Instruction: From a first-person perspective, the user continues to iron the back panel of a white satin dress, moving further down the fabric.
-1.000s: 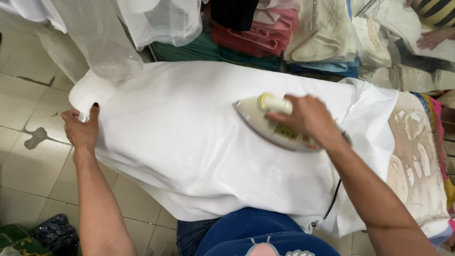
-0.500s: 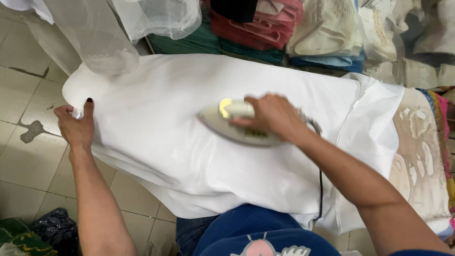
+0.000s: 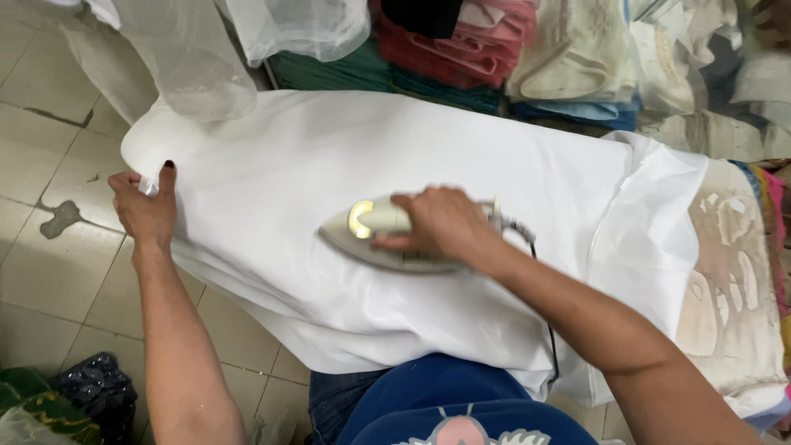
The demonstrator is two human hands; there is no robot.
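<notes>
The right hand (image 3: 445, 227) is wrapped around the handle of the iron (image 3: 387, 239), fingers curled over the top so that most of the handle is hidden. Over the last second the iron has slid steadily away from the right end of the board and toward the left hand (image 3: 147, 210); it now sits near the middle of the white cloth (image 3: 346, 148), its pointed nose leading and a small lamp glowing yellow just ahead of the knuckles. The cord (image 3: 544, 321) trails back from behind the wrist and down over the near edge of the cloth.

The left hand has barely shifted. It grips the far left end of the cloth, thumb on top and fingers tucked under the edge, apparently bunching a bit of fabric, though the fold hides the fingertips. The gap between the two hands has shrunk by roughly half, so the stretch of cloth behind the iron, toward the right forearm, has now been passed over, while the strip between the iron's nose and the left hand has not. The cloth there looks flat and taut under the left hand's pull.

Beyond both hands, stacks of folded textiles (image 3: 461, 49) line the far side; below the left forearm is tiled floor (image 3: 49, 272).
</notes>
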